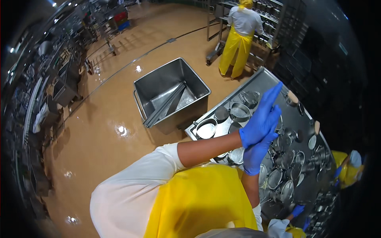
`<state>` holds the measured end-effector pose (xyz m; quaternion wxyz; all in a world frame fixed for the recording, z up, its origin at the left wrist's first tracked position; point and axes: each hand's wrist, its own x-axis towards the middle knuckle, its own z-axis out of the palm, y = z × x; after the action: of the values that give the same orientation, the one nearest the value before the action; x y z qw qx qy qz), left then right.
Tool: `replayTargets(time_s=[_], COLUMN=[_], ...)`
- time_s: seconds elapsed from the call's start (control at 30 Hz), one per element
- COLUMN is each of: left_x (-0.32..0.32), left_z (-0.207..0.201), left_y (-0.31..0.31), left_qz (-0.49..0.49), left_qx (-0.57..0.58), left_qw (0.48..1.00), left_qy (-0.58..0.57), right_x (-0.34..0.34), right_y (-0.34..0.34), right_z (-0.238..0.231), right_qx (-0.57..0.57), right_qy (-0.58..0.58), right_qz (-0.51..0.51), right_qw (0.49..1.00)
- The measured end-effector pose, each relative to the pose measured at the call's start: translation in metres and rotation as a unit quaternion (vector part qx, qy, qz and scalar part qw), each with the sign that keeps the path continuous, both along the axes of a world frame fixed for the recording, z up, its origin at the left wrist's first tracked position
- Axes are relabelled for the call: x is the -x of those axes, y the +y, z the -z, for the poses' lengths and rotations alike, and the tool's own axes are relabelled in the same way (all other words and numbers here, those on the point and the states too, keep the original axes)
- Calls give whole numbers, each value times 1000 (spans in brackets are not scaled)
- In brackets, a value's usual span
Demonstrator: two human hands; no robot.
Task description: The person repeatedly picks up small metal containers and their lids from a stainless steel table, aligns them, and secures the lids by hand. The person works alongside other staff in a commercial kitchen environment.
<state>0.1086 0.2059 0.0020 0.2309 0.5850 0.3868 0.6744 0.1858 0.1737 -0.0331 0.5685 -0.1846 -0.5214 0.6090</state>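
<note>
Both hands wear blue gloves and lie pressed against each other over the metal work table [258, 77]. My left hand [258, 121] has its fingers stretched out toward the upper right. Against it rests my right hand [254, 156], its fingers also extended and partly overlapped by the left. No object shows in either one. Under and around them on the table are several round metal moulds [240, 112], some ring-shaped, and flat round lids [221, 114]. An empty ring-shaped mould [206, 128] sits near the table's left corner.
Left of the table stands a deep steel bin [147, 83] with long metal bars [168, 105] leaning in it. A co-worker in a yellow apron [240, 43] faces a rack [270, 18]. Other co-workers [349, 168] are at the right and lower right. Equipment lines the left side.
</note>
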Motion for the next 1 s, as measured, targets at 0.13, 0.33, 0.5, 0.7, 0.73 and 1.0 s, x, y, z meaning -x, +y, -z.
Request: replayTargets(time_s=[0.13, 0.33, 0.5, 0.7, 0.73, 1.0], left_x=[12, 65, 75, 23, 17, -70], left_z=[5, -19, -70, -75, -81, -83], left_y=[-16, -45, -65, -49, -46, -19], left_qz=[41, 265, 378, 199, 205, 57], left_qx=[6, 66, 101, -78, -82, -114], left_qw=[997, 913, 875, 912, 918, 982], left_qy=[73, 302, 285, 351, 330, 137], right_x=[7, -9, -16, -24, -35, -71], right_y=[7, 20, 31, 55, 58, 46], right_z=[-26, -32, -65, -80, -80, -89], right_qx=[-18, -99, -255, -369, -377, -272], right_qy=[-24, -77, -124, -33, -45, 76], right_qz=[-48, -216, -255, -182, -163, -7], right_qw=[998, 968, 925, 911, 911, 959])
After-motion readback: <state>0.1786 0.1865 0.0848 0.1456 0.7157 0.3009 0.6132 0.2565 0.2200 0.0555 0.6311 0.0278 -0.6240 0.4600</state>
